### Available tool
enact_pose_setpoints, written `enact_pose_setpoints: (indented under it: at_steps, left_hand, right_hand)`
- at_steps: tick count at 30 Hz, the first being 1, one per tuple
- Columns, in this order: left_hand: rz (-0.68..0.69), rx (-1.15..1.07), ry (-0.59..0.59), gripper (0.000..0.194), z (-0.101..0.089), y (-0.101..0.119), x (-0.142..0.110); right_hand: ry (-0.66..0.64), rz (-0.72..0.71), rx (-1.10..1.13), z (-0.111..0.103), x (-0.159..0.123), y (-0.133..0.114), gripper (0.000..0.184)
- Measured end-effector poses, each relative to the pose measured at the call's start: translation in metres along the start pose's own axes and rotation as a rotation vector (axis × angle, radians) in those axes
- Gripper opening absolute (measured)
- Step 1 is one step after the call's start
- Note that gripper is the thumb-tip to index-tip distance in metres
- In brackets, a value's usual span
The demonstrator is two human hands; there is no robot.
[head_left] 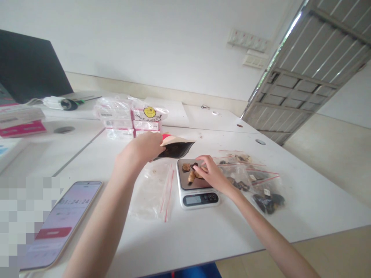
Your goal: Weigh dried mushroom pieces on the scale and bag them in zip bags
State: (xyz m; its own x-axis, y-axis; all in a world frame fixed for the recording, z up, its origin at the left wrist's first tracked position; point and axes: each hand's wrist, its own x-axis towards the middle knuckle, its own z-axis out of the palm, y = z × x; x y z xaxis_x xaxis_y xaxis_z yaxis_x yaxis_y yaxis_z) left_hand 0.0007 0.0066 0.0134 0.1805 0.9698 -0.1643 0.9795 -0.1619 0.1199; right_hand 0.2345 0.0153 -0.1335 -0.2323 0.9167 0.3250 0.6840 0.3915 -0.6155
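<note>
"What's on the white table (304,208)?"

"A digital scale (197,200), with brown dried pieces (189,173) on its dark pan."

"And the hands?"

"The right hand (213,175) is over the pieces, fingertips among them, but I can't tell if it's pinching one. The left hand (142,148) clenches a black pouch (176,150) in the air, up and left of the scale."

"Nearby?"

"Clear zip bags (150,193) on both sides, and a phone (62,224) further left."

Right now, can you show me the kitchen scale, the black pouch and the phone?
Digital kitchen scale (200,199): head view, front display panel.
Black pouch (175,150): head view, dark front side.
Smartphone (62,222): head view, lit screen.
</note>
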Motion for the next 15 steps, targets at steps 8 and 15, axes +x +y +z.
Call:
enact_pose_setpoints:
  at_steps: [8,15]
  left_hand:
    - [0.035,0.010,-0.007,0.028,-0.004,0.000,-0.003]
    - [0.105,0.110,-0.039,0.028,0.001,0.007,-0.002]
  right_hand:
    - [0.113,-0.087,0.029,-0.052,0.018,-0.018,0.019]
    - [-0.277,-0.344,0.135,-0.062,0.031,-0.094,0.032]
